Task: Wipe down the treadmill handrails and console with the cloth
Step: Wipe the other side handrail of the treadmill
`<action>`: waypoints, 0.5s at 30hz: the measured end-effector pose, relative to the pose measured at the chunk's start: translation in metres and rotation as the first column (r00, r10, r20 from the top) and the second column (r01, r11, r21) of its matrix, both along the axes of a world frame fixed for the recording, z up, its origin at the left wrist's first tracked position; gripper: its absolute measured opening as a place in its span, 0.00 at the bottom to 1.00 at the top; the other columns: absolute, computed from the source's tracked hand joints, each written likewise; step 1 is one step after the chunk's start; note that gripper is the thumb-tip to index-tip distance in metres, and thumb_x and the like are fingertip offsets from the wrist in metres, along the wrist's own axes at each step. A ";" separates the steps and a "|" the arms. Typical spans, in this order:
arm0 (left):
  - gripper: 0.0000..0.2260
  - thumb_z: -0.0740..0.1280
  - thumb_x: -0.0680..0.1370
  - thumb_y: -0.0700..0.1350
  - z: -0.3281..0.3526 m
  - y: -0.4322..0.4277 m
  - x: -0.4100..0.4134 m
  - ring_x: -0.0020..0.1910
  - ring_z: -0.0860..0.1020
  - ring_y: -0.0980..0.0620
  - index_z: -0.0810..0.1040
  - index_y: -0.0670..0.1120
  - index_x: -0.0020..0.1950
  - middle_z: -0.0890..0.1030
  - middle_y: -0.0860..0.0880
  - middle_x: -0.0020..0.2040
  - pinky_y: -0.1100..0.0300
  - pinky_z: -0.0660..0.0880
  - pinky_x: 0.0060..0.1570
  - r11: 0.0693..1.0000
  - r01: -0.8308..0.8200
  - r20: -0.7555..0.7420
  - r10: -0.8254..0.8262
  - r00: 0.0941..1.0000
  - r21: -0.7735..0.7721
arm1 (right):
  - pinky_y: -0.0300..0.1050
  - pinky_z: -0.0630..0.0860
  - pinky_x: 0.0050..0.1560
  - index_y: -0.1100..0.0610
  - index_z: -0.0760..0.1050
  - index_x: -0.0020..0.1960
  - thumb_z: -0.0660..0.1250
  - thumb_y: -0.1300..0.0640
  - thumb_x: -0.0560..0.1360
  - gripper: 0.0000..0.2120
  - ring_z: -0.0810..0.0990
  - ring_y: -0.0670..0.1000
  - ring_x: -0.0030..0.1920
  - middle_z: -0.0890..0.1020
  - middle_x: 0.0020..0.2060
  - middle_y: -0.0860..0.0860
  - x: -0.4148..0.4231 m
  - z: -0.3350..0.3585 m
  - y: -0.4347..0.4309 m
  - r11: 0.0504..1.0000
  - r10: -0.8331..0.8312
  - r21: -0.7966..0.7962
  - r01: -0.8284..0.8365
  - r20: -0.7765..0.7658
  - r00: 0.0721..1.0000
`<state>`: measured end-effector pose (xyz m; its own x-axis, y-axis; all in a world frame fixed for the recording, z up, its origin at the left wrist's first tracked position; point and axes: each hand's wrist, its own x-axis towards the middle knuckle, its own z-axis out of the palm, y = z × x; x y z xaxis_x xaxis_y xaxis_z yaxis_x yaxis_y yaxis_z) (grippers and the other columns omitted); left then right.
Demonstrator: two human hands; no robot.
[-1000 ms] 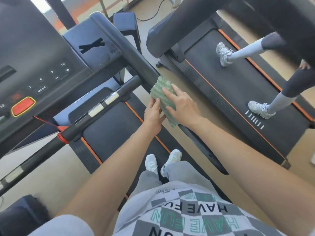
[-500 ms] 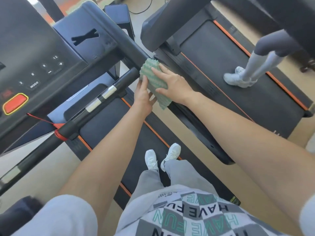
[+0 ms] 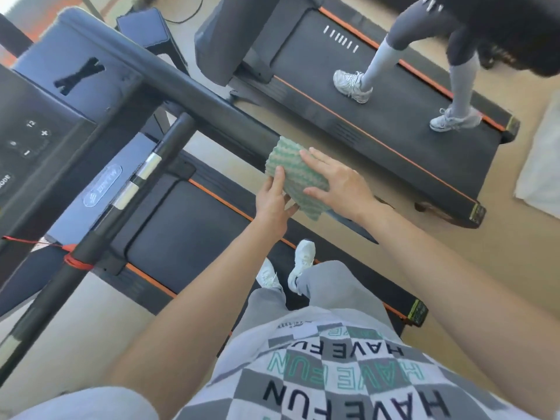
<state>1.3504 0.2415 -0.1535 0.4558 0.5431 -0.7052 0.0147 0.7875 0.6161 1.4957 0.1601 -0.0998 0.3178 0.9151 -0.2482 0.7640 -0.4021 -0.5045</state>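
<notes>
Cloth (image 3: 295, 174), green and white with a ribbed weave, lies draped over the near end of the right handrail (image 3: 194, 95), a thick black padded bar that runs back toward the console (image 3: 33, 122). Right hand (image 3: 336, 180) rests flat on the cloth, fingers extended and pressing it onto the bar rather than curled around it. Left hand (image 3: 274, 201) meets the cloth from the inner side, with 1 finger laid up along its edge and the thumb at its lower corner, so that the fabric is pinched lightly on that side. Console shows a "12" and plus and minus keys. Thinner crossbar (image 3: 133, 189) with 2 silver sensor bands sits below it, apart from both hands; a red cord (image 3: 74, 260) wraps this bar lower down. White shoes (image 3: 285, 268) of the person stand on the treadmill belt (image 3: 181, 225). Second person (image 3: 418, 56) in white trainers stands on the neighbouring treadmill (image 3: 378, 116) to the right.
</notes>
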 end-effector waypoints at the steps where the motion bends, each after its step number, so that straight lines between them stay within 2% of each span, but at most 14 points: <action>1: 0.24 0.66 0.80 0.63 0.000 -0.010 0.004 0.65 0.81 0.47 0.76 0.52 0.71 0.82 0.50 0.66 0.41 0.77 0.66 1.000 0.028 -0.002 -0.028 1.000 -0.008 | 0.52 0.70 0.69 0.38 0.58 0.79 0.72 0.48 0.77 0.36 0.66 0.49 0.76 0.61 0.79 0.42 0.001 -0.001 -0.012 1.000 -0.015 0.000 0.015 0.013 1.000; 6: 0.25 0.56 0.85 0.61 0.011 -0.051 0.024 0.64 0.81 0.48 0.73 0.46 0.73 0.81 0.47 0.67 0.46 0.79 0.64 0.981 0.193 -0.050 -0.193 0.980 -0.005 | 0.55 0.70 0.70 0.42 0.60 0.80 0.73 0.49 0.75 0.37 0.67 0.52 0.75 0.65 0.78 0.47 0.009 -0.010 -0.068 0.997 -0.068 0.047 0.064 0.108 0.992; 9: 0.25 0.54 0.86 0.60 0.015 -0.069 0.029 0.64 0.81 0.46 0.73 0.44 0.72 0.80 0.44 0.66 0.48 0.79 0.63 0.951 0.308 -0.065 -0.308 0.949 -0.015 | 0.56 0.69 0.71 0.46 0.63 0.79 0.76 0.52 0.73 0.38 0.69 0.55 0.75 0.68 0.77 0.51 0.013 -0.016 -0.097 0.990 -0.119 0.093 0.109 0.112 0.986; 11: 0.24 0.55 0.86 0.60 0.016 -0.081 0.031 0.64 0.81 0.45 0.74 0.43 0.70 0.81 0.42 0.65 0.47 0.78 0.65 0.929 0.367 -0.036 -0.368 0.929 -0.036 | 0.55 0.67 0.73 0.46 0.63 0.79 0.76 0.53 0.73 0.38 0.67 0.55 0.76 0.68 0.77 0.51 0.015 -0.017 -0.116 0.982 -0.168 0.102 0.160 0.077 0.983; 15: 0.22 0.57 0.86 0.58 0.015 -0.103 0.036 0.62 0.82 0.43 0.77 0.41 0.66 0.83 0.39 0.63 0.44 0.76 0.68 0.907 0.415 0.013 -0.415 0.910 -0.065 | 0.46 0.62 0.75 0.43 0.63 0.78 0.74 0.56 0.75 0.36 0.62 0.49 0.78 0.65 0.78 0.46 0.023 -0.018 -0.148 0.956 -0.279 0.060 0.288 -0.122 0.952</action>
<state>1.3860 0.1385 -0.1387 0.6295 0.2582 -0.7328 0.3497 0.7481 0.5640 1.5186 0.0117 -0.1176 0.5412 0.8088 -0.2301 0.5617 -0.5513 -0.6169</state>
